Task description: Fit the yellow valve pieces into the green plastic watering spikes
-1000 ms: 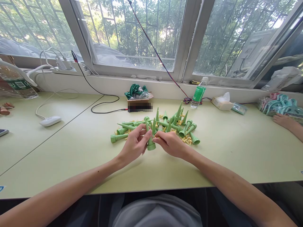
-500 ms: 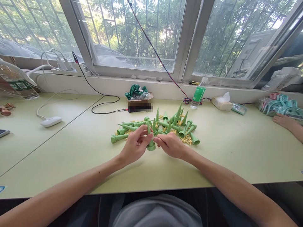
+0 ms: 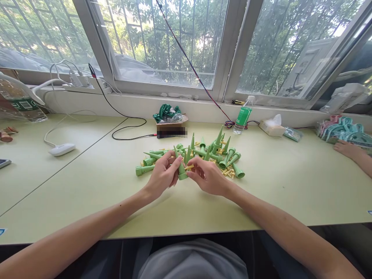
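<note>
At the far left edge a large plastic bottle (image 3: 26, 112) lies tilted, with brown wooden pieces (image 3: 6, 135) just nearer on the pale green table (image 3: 87, 201). Right of them sits a white computer mouse (image 3: 62, 149) with its cable, then a black cable (image 3: 130, 117) curving toward a small cardboard box (image 3: 172, 121) on the far side. The left hand (image 3: 164, 171), fingers curled and thumb closed over, grasps a green plastic spike (image 3: 181, 171) above the table's middle, point up, tilted slightly left. A yellow peg (image 3: 189, 167) spans from the spike's right side to the right hand (image 3: 209, 177), whose thumb and forefinger are slightly parted around it; whether they grip it I cannot tell. Beyond both hands spreads a pile of green spikes (image 3: 217, 141) and yellow pegs (image 3: 229, 171). Farther right come a green-labelled water bottle (image 3: 243, 116), a tissue box (image 3: 272, 128), and another person's hand (image 3: 345, 148) touching bagged teal and pink plastic hangers (image 3: 347, 131).
</note>
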{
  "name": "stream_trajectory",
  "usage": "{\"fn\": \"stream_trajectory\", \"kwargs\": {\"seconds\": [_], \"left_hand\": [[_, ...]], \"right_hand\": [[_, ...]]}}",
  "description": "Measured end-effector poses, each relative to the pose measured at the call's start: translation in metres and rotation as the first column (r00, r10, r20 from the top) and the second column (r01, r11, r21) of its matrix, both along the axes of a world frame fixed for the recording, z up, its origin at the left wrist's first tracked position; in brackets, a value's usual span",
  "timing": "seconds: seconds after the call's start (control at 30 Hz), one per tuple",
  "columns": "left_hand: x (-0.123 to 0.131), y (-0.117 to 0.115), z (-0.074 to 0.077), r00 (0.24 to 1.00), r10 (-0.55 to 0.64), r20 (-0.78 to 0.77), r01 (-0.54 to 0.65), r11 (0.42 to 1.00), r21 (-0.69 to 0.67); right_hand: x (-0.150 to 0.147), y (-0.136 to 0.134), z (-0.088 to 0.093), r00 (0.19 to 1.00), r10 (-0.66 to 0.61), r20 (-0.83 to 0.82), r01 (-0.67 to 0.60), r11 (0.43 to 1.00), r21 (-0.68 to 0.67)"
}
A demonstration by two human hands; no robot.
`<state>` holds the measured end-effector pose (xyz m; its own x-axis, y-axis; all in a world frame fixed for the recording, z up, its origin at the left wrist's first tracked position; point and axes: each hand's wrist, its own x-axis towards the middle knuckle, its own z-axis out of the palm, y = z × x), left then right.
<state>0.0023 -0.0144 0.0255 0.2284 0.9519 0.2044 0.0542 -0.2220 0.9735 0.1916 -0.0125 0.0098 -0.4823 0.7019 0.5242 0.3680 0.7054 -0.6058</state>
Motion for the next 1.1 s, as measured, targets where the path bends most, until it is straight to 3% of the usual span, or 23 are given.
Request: {"fn": "stream_trajectory", "kwargs": {"seconds": [0.27, 0.63, 0.8, 1.1], "left_hand": [[-0.0028, 0.0025, -0.0031, 0.999, -0.010, 0.038, 0.013, 0.998, -0.066], [-0.0021, 0.0058, -0.0014, 0.985, -0.024, 0.169, 0.073, 0.954, -0.289], [-0.0027, 0.0075, -0.0018, 0.988, -0.042, 0.150, 0.079, 0.965, -0.251], [-0.0027, 0.0000, -0.0037, 0.998, -0.069, 0.010, 0.069, 0.997, -0.044]], "right_hand": [[0.0007, 0.0023, -0.0002, 1.000, 0.020, -0.019, -0.020, 1.000, 0.021], [0.0034, 0.0013, 0.0018, 0.997, 0.077, 0.015, -0.077, 0.997, 0.010], [0.0021, 0.0025, -0.0002, 0.998, 0.053, 0.017, -0.053, 0.998, 0.025], [0.0016, 0.0042, -0.0013, 0.997, -0.012, 0.078, 0.007, 0.998, 0.056]]}}
